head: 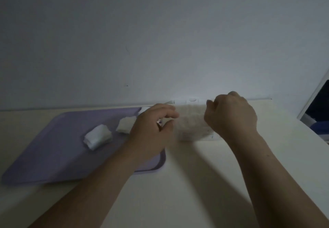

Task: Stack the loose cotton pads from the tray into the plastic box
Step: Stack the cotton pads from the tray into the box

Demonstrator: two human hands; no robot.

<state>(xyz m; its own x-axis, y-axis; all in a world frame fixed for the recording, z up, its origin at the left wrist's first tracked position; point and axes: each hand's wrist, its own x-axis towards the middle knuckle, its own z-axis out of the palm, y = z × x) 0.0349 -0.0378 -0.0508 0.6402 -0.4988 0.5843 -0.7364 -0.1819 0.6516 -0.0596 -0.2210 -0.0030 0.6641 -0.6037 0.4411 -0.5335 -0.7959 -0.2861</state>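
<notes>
A lilac tray [53, 156] lies on the left of the table. On it sit a white bundle of cotton pads [98, 137], a second bundle [124, 125] and a third one [144, 110] at the tray's far right corner. Just right of the tray stands the clear plastic box [190, 126], with pale pads showing through its wall. My left hand [151, 135] hovers over the tray's right edge, its thumb and curved fingers apart beside the box's left end. My right hand [231, 115] is curled over the box's right end and grips it; its fingertips are hidden.
The cream table [195, 183] runs up to a plain wall right behind the box. At the far right edge leans a white-framed dark panel [318, 103], with something blue below it. The light is dim.
</notes>
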